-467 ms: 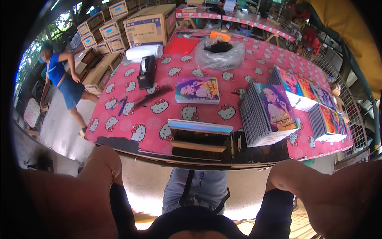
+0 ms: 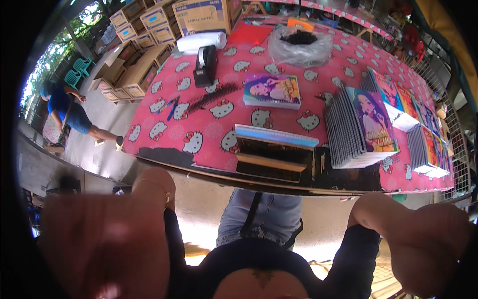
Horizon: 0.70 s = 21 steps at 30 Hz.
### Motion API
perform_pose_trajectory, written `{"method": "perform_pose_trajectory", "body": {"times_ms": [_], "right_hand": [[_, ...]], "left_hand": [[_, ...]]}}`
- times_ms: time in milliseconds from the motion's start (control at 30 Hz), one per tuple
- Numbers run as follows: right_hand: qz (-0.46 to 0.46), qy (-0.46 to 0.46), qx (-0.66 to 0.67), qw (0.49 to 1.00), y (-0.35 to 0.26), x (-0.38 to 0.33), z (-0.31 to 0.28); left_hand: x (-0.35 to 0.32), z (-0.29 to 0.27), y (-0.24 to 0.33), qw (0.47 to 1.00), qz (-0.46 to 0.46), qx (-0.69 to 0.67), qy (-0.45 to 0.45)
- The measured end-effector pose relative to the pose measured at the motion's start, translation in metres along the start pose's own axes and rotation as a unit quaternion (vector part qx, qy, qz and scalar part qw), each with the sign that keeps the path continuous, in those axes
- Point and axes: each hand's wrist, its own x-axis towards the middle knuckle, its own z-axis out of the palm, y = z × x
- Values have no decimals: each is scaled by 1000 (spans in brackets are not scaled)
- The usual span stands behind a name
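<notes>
Both of my arms are bent up close to the camera, off the table's front edge. My left hand [image 2: 102, 244] is a large blurred shape at the lower left, its fingers smeared. At the lower right my right hand [image 2: 433, 244] is raised and dark, with its fingers hidden. Neither touches anything on the table. In front of me, a small open-fronted holder [image 2: 274, 167] stands at the near edge, with a light-blue-edged notebook [image 2: 276, 137] along its back. Behind it lies a short pile of spiral notebooks [image 2: 271, 91]. A taller notebook stack [image 2: 368, 122] leans to the right.
On the pink table [image 2: 199, 124] are a black tape dispenser [image 2: 205, 70], black binding combs [image 2: 214, 97], pens [image 2: 172, 108], a plastic bag of black material [image 2: 298, 52], and more notebook stacks [image 2: 428, 149]. Cartons [image 2: 201, 17] stand behind. A person in blue [image 2: 69, 109] is at left.
The view has shifted, so the table sits higher and further right. My left hand shows more at the lower left, blurred. The person in blue has turned and stepped away; the table's things have not moved.
</notes>
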Motion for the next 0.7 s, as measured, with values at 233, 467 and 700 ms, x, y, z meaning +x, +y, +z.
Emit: {"method": "perform_pose_trajectory", "body": {"times_ms": [233, 467, 700], "right_hand": [[310, -67, -6, 948, 0, -69, 62], [561, -63, -40, 824, 9, -195, 48], [656, -103, -1, 748, 5, -255, 54]], "left_hand": [[-260, -65, -185, 820, -402, 256, -318], [-395, -127, -214, 629, -236, 449, -588], [-314, -80, -176, 666, -393, 457, -441]]}}
